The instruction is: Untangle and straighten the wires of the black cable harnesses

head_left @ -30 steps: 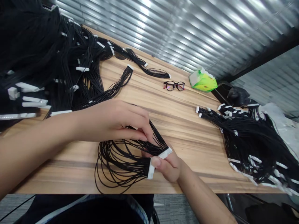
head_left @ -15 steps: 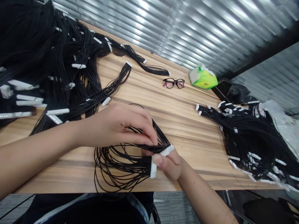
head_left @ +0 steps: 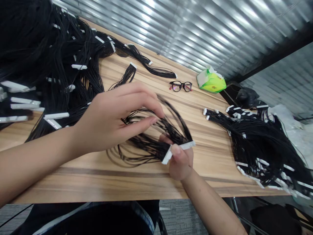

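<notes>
My right hand is closed on a black wire harness, pinching it near its two white connectors. One white connector points down and left under the thumb; the other white connector lies across the fingers. The wires loop to the left above the table. My left hand arches over these loops, its thumb and forefinger apart, with wires passing behind and below them. Its other fingers are mostly hidden.
A large heap of black harnesses covers the left of the wooden table. Another pile of harnesses lies on the right. Glasses and a green tissue pack sit near the corrugated metal wall.
The right hand has raised the connectors and turned them. My left thumb and forefinger, earlier together at the wires, have parted and moved up. The wire loops have lifted and swung.
</notes>
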Tool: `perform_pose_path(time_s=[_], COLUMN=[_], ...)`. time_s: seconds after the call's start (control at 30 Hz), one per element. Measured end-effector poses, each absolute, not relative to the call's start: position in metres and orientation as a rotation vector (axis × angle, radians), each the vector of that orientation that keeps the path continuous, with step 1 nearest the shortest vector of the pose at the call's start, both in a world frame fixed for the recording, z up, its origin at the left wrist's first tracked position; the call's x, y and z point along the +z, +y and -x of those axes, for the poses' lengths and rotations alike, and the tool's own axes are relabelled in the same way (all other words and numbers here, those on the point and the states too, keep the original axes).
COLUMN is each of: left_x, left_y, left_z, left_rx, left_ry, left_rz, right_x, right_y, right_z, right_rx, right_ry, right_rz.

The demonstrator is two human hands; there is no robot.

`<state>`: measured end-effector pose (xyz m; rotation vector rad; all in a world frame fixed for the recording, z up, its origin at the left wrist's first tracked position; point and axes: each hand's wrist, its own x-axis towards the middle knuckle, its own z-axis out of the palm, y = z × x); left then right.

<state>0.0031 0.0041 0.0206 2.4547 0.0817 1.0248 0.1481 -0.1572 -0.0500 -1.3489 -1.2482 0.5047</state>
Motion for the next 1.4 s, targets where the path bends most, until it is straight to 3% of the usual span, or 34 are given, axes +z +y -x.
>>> perform_pose_path(time_s=[0.17, 0.67, 0.83, 1.17, 1.4], left_x=[0.022, 0.015, 0.012, -0.005, 0.004], left_y=[0.000, -0.006, -0.005, 0.000, -0.005], left_z=[-0.001, 0.004, 0.003, 0.006, -0.002], left_rx=[1.087, 1.150, 1.194, 1.236, 1.006], left_ry=[-0.051, -0.234, -0.243, -0.336, -0.217], left_rz=[-2.557, -2.820, -2.819, -2.846, -2.742], right_x=[-0.057, -0.065, -0.078, -0.055, -0.052], right_y=[-0.159, -0.157, -0.161, -0.154, -0.153], right_z=[-0.150, -0.147, -0.151, -0.144, -0.145], right_rx=[0.305, 0.204, 0.210, 0.288, 0.253], right_ry=[-1.138, -1.083, -1.029, -1.128, -1.277], right_rz=[1.292, 1.199, 1.183, 1.172, 1.235])
